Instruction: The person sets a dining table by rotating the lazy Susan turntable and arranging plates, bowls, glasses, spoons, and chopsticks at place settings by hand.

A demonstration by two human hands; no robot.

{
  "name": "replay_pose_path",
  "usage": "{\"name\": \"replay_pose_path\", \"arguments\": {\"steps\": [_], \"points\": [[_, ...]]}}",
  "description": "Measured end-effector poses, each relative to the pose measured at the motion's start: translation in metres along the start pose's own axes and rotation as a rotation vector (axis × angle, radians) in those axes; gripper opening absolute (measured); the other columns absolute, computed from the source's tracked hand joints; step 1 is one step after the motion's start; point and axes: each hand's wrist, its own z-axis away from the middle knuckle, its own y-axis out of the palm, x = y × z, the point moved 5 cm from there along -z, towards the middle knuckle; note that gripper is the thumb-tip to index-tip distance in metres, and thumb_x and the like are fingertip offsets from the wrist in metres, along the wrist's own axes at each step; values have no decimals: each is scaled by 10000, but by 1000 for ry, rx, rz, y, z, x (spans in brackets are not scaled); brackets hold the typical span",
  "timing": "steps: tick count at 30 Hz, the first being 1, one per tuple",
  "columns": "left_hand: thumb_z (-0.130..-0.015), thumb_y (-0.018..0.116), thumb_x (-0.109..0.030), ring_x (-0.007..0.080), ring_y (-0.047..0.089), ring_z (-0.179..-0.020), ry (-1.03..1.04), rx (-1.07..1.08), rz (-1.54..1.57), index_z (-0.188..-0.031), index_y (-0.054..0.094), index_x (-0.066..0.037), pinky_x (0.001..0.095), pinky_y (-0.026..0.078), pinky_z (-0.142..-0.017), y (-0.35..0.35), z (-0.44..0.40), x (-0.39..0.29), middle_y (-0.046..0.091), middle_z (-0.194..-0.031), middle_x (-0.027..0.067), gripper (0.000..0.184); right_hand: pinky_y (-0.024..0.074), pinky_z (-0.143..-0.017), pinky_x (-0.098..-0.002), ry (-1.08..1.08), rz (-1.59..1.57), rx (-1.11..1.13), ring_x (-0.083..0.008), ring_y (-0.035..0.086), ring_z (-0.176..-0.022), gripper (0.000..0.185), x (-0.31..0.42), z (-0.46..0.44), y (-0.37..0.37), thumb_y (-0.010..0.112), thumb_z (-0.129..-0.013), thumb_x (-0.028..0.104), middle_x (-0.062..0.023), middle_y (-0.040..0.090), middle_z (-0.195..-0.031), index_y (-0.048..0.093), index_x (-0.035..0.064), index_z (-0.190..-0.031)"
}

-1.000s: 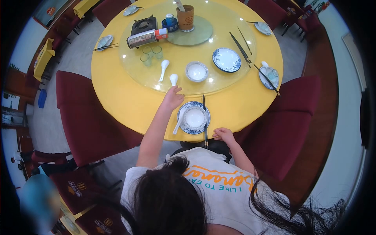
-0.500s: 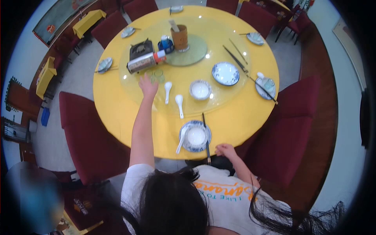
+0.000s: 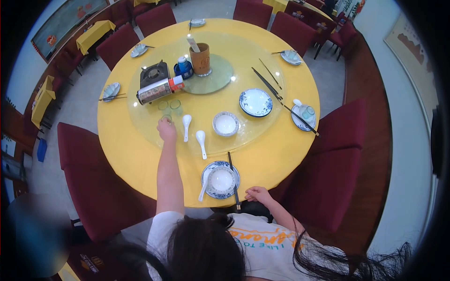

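My left hand (image 3: 167,130) reaches over the glass turntable with its fingers closed round a small clear glass (image 3: 168,118). Two more glasses, one greenish glass (image 3: 176,105) and another (image 3: 163,106), stand just beyond it. A white spoon (image 3: 186,127) lies right of this hand, with a second spoon (image 3: 201,144) beside it. My right hand (image 3: 258,194) hangs at the table's near edge, fingers loosely bent and apart, holding nothing visible. Left of it, black chopsticks (image 3: 233,180) rest against a blue-patterned plate (image 3: 209,171) that carries a small bowl (image 3: 221,181) and a spoon (image 3: 203,188).
On the turntable are a portable stove (image 3: 155,73), a gas canister (image 3: 157,90), a blue container (image 3: 183,69), a brown holder (image 3: 201,61), a bowl (image 3: 226,124), a plate (image 3: 255,102) and chopsticks (image 3: 267,84). Red chairs (image 3: 323,182) surround the yellow table (image 3: 136,168).
My left hand has gone from open fingers beside the glasses to closed on one, now nearer me than the other two. My right hand stays by the table edge. The camera view has shifted.
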Motion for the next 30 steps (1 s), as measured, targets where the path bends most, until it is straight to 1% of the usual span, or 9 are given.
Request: {"name": "replay_pose_path", "arguments": {"steps": [4,6,9,12,15,18,21,24,30], "points": [[-661,634,-47,288,476,-831,119,-42,244,-815,535,-55,357,434,-698,-3,12,9,470,-905,106,183,462,-612,-241,38,50,63,-171,614,-708,272,4,-2,-1,483,-862,271,-83,625,-854,551,43,-994],[-668,636,-42,273,484,-810,226,-90,362,-806,534,-49,340,437,-699,-25,30,-8,464,-899,109,172,461,-608,-240,40,37,91,-173,615,-706,273,2,-4,-1,484,-861,272,-87,624,-858,546,43,-997],[-680,640,-51,247,492,-798,277,-157,538,-799,530,-37,312,447,-693,-68,79,-41,457,-904,116,163,470,-615,-244,56,31,102,-177,615,-701,265,7,-5,-1,496,-854,264,-94,622,-860,544,43,-991],[-684,663,-69,218,491,-929,300,-10,612,-793,541,-36,289,494,-691,-88,135,-53,427,-1051,134,167,493,-615,-251,61,-33,87,-184,610,-712,259,8,-2,0,498,-848,206,-135,616,-832,538,-10,-985],[-661,674,-65,212,492,-969,369,115,589,-770,550,-38,286,492,-668,-90,190,-61,437,-1105,140,168,502,-655,-274,23,-73,93,-193,607,-735,260,-4,-12,-3,498,-848,198,-141,608,-856,536,-13,-995],[-640,679,-57,214,494,-992,314,362,636,-750,563,-39,283,482,-662,-70,231,-54,449,-1130,131,161,506,-678,-273,39,-26,91,-191,604,-756,257,12,-1,2,496,-851,192,-135,606,-876,537,-15,-998],[-629,673,-45,214,506,-967,326,392,612,-738,571,-42,278,472,-657,-65,256,-56,475,-1092,112,149,502,-679,-267,-2,-49,85,-183,603,-752,260,3,-7,0,488,-856,197,-126,608,-865,538,-13,-1001],[-643,666,-64,264,496,-956,286,461,614,-745,563,-55,322,446,-718,-53,268,-50,467,-1093,124,145,499,-655,-268,-21,-54,69,-175,606,-770,274,3,-7,1,486,-855,201,-134,610,-858,541,-29,-995],[-630,665,-57,286,491,-936,382,411,548,-739,561,-53,363,404,-801,-36,274,-49,461,-1092,122,151,472,-599,-229,48,81,-28,-149,599,-694,326,12,7,4,500,-843,287,-90,625,-832,560,3,-992]]}}
